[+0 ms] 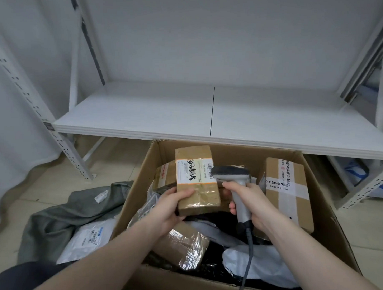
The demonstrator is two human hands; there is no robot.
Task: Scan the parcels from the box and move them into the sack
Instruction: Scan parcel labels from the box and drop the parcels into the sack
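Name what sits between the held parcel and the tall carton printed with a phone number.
The scanner, gripped by the right hand, sits between the held parcel and the tall carton, in the head view.

Left hand (170, 207) holds parcel (196, 179); right hand (249, 199) grips scanner (233, 176).

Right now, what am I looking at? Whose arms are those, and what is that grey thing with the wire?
You are seeing through a camera worn on a person's head, so it looks down at their own two arms. The left hand holds up a small brown parcel with a white label on it. The right hand grips a grey scanner with a cable; its head points at that label, to read the barcode. Below them is a big cardboard box on the floor, with more parcels and bags inside. To the left lies a grey-green sack, with a white parcel lying in its opening. Behind stands a white shelf.
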